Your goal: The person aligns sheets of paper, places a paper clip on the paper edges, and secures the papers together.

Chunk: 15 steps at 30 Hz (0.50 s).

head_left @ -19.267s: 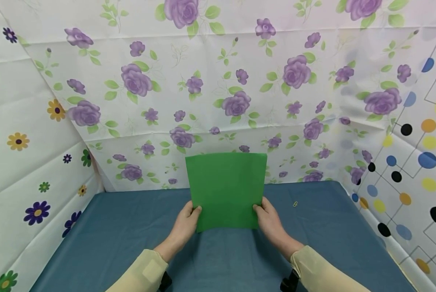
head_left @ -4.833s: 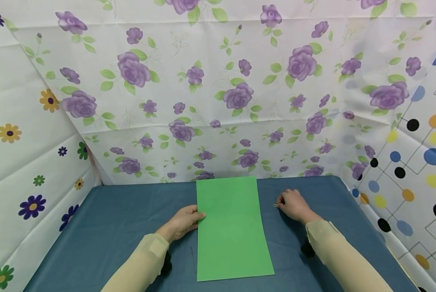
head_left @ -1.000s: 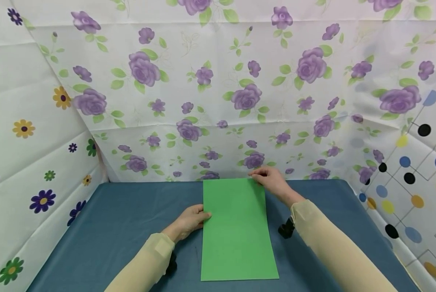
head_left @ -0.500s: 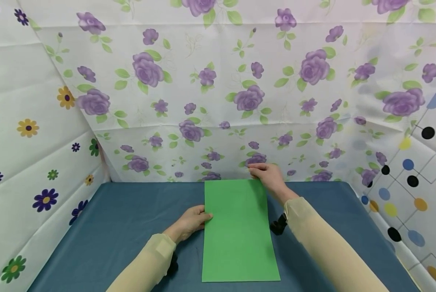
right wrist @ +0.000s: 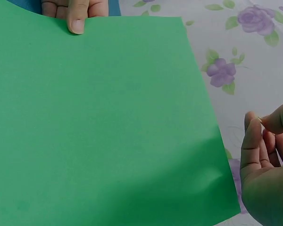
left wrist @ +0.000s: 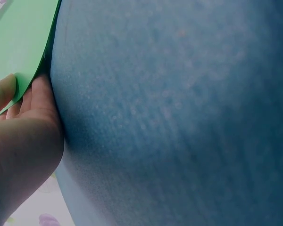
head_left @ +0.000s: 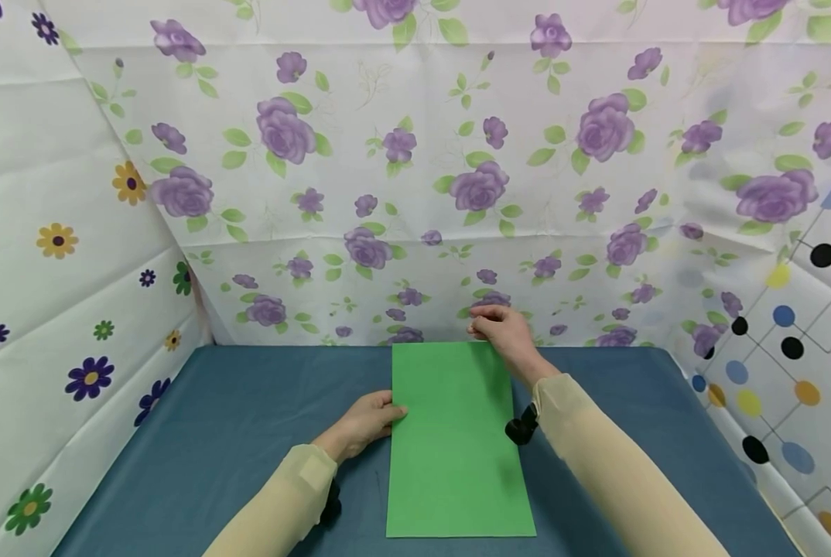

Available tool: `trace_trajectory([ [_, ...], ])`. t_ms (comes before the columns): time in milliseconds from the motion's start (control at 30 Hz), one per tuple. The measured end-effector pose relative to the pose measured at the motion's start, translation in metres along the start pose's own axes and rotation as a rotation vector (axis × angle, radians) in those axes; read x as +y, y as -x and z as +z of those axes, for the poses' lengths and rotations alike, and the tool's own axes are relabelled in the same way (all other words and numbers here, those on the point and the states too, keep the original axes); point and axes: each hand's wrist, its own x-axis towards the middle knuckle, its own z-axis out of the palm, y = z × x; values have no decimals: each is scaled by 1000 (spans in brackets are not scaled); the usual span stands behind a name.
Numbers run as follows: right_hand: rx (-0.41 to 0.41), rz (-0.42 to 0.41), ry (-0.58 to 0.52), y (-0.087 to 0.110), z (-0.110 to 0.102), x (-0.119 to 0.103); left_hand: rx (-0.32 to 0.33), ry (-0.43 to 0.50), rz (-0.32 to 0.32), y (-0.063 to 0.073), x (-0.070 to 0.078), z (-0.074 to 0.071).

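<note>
A green sheet of paper [head_left: 457,456] lies lengthwise before me, slightly raised at its left side. My left hand [head_left: 362,424] pinches its left edge, thumb on top and fingers beneath, as the left wrist view also shows on the paper [left wrist: 19,37]. Just over the sheet's far right corner is my right hand [head_left: 504,336]. Its thumb and forefinger pinch a small yellow paper clip [right wrist: 260,120], of which only a tiny bit shows in the right wrist view. The clip is apart from the paper's edge there.
A blue cloth [head_left: 262,433] covers the table. Behind it stands a white curtain with purple roses [head_left: 363,155], and patterned sheets close off both sides. Each wrist carries a black camera, such as the right one [head_left: 521,425].
Earlier both hands held the paper up while the clip lay on the table. The right hand then took the clip and carried it leftward to the paper's far edge, shifting slightly left lately.
</note>
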Motion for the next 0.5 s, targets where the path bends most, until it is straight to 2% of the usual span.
trace_trajectory([
  [167,-16,-7,-6,-2,4,2,3,-7,-3,-1,1,0],
  [333,-71,-24,-22,-3,10,2,9,-15,-7,-1,2,1],
  [500,-106,-11,54,-7,16,3,15,-20,-11,0,2,1],
])
